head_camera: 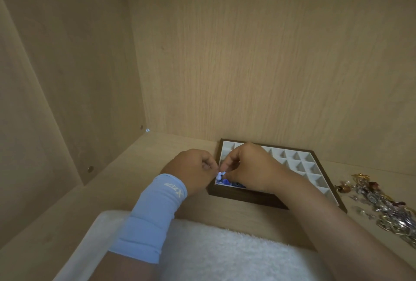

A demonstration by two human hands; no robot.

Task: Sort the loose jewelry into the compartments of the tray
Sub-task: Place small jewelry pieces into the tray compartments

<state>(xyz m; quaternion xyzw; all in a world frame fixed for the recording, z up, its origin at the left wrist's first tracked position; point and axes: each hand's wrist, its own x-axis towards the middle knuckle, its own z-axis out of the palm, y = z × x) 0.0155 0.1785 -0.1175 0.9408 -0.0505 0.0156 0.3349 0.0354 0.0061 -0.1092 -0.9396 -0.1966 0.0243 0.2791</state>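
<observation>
A dark-framed tray with a white grid of compartments lies on the wooden shelf against the back wall. Its near-left compartments hold blue pieces. Both hands meet over the tray's left side. My left hand and my right hand pinch a small pale-blue beaded piece between their fingertips, just above the near-left compartment. A heap of loose gold and silver jewelry lies on the shelf to the right of the tray. My right forearm hides part of the tray's near side.
A white fluffy cloth covers the shelf's near edge below my arms. Wooden walls close the space at the left and back. A light blue sleeve wraps my left wrist.
</observation>
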